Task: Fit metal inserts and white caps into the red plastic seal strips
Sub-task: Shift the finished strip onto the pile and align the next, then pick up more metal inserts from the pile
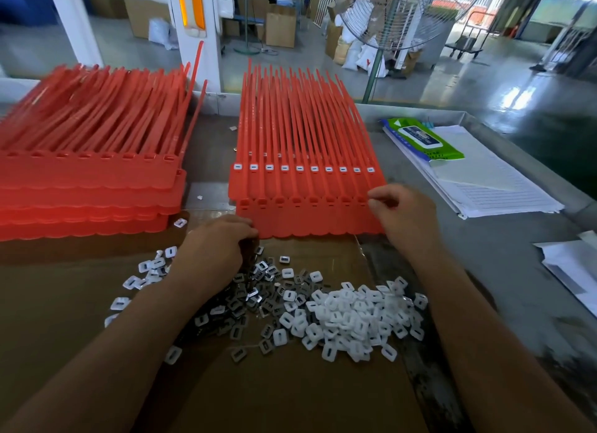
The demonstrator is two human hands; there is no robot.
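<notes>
Red seal strips (307, 174) sit dead centre on the tabletop (484, 255), stacked in joined sheets with their tails fanning away from me. The top sheet carries a row of white caps already seated in its heads, and the sheet beneath juts out toward me with its sockets showing red.

My right hand (403, 213) is up at the right end of that lower sheet, fingers curled, thumb and forefinger tips drawn together right over the last socket. Whether a piece sits between them, I can't tell. My left hand (219, 242) is knuckles-up at the near left corner of the stack, fingers curled down into the metal inserts (255, 290). What it has hold of, I can't tell either.

Those inserts lie scattered on a brown cardboard sheet (290, 394) in front of me, and the white caps (349, 316) are heaped just to their right, the two piles mixing where they meet. A second stack of red strips (90, 174) fills the left side, heads toward me.

Off to the right on the grey metal surface are a green pack of wipes (420, 138) and lined paper sheets (491, 180).

Beyond the tabletop, a workshop floor shines green-grey. A big standing fan (403, 12) rises behind the far edge, with cardboard boxes (281, 25) and white sacks (365, 54) around it and a white column (193, 29) to the left.
</notes>
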